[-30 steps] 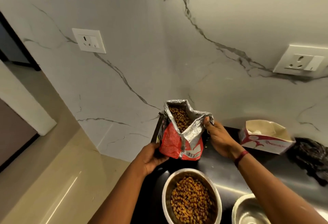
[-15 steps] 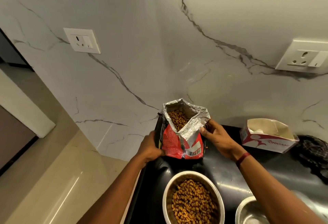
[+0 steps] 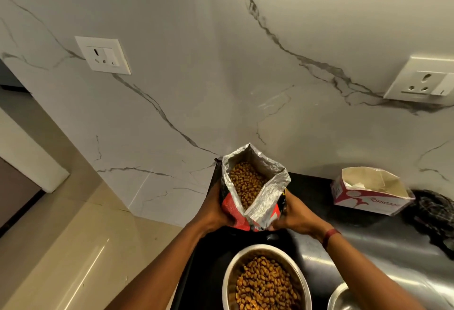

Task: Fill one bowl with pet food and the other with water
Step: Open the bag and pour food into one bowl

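Observation:
An open red and silver pet food bag [image 3: 262,201] stands upright at the back left of the black counter, brown kibble showing inside. My left hand [image 3: 213,214] grips its left side and my right hand [image 3: 293,216] grips its right side low down. In front of it sits a steel bowl [image 3: 229,275] holding brown kibble. A second steel bowl [image 3: 340,297] pokes in at the bottom right edge; its inside is mostly cut off.
The black counter [image 3: 368,238] ends at its left edge just beside the bag. A torn white and red carton [image 3: 368,194] lies at the back right with a dark cloth [image 3: 434,216] beside it. Marble wall behind carries two sockets.
My right hand has dropped from the bag's top rim to its lower right side. My left hand has slid up against the bag's left side. The bag stands more upright.

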